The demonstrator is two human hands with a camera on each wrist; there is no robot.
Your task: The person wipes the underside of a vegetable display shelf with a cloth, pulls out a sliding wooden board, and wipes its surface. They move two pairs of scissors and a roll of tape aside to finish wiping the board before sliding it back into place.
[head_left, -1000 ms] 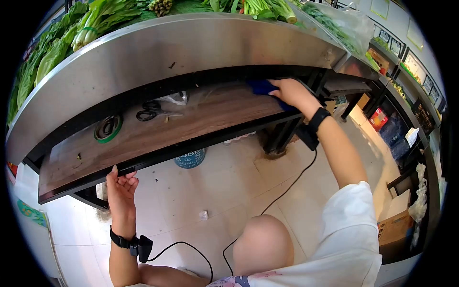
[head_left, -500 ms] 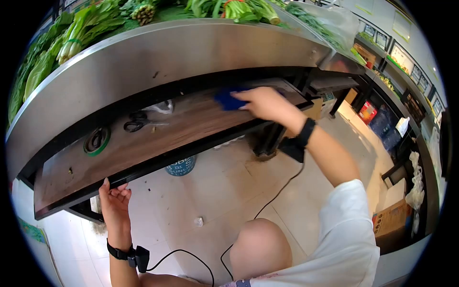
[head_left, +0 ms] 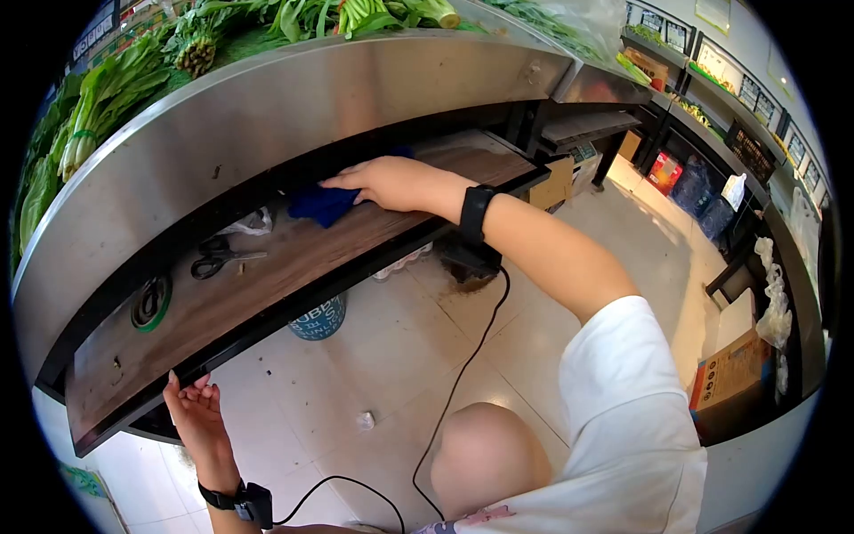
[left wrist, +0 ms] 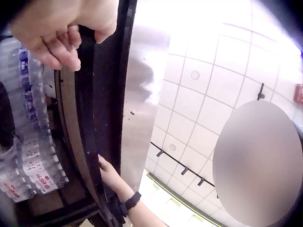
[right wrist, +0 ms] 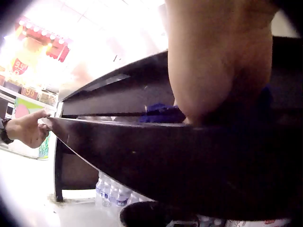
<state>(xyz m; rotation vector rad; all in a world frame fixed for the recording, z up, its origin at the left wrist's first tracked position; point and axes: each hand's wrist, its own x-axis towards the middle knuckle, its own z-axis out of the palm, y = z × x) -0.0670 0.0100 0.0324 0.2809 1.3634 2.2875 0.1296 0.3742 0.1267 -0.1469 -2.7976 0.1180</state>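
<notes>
A wood-grain shelf (head_left: 294, 254) with a black front edge runs beneath a steel vegetable counter (head_left: 294, 98). My right hand (head_left: 391, 184) holds a dark blue cloth (head_left: 322, 205) against the shelf top, around its middle. Part of the cloth is hidden under the palm. At the shelf's front left edge, my left hand (head_left: 197, 418) grips the black rim, thumb on top and fingers curled below. Left of the cloth lie a crumpled clear plastic bag (head_left: 253, 221), black-handled scissors (head_left: 218, 256) and a green-rimmed roll of tape (head_left: 153, 304).
Under the shelf stands a blue lettered bucket (head_left: 318, 319), with packs of bottled water (left wrist: 40, 161) nearby. Leafy greens (head_left: 107, 111) lie on the counter. A cable (head_left: 458, 383) hangs from the right wrist across the floor. A cardboard box (head_left: 731, 378) stands at the right.
My right hand has moved the blue cloth leftward along the shelf from its right end toward the plastic bag. The left hand keeps its place on the rim; the head view has shifted.
</notes>
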